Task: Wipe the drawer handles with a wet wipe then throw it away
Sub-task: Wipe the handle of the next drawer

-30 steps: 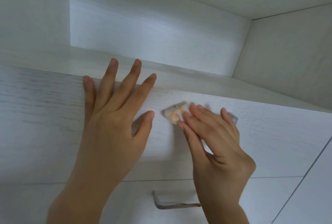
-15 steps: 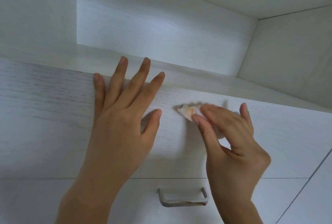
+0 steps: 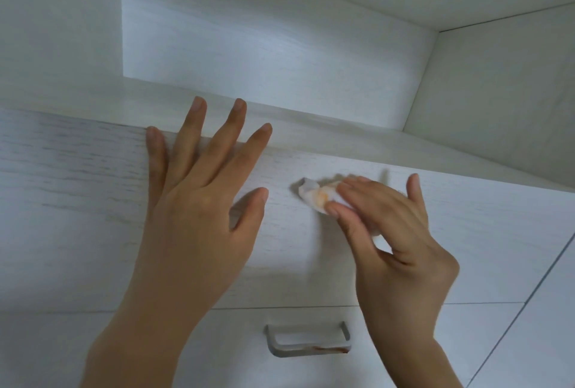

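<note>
My right hand (image 3: 389, 232) pinches a crumpled white wet wipe (image 3: 317, 197) with an orange-brown stain and presses it against the handle of the upper drawer (image 3: 77, 201). That handle is almost wholly hidden under the wipe and my fingers. My left hand (image 3: 199, 201) lies flat on the same white drawer front with its fingers spread over the top edge. The lower drawer's grey metal handle (image 3: 308, 341) shows rusty marks along its bottom bar.
Above the drawers is a recessed white shelf space (image 3: 264, 45) with a side wall (image 3: 497, 101) on the right. A white panel (image 3: 544, 325) borders the drawers on the right.
My right hand has slid the wipe a little along the upper handle, and the view has shifted slightly. My left hand stays flat on the drawer front.
</note>
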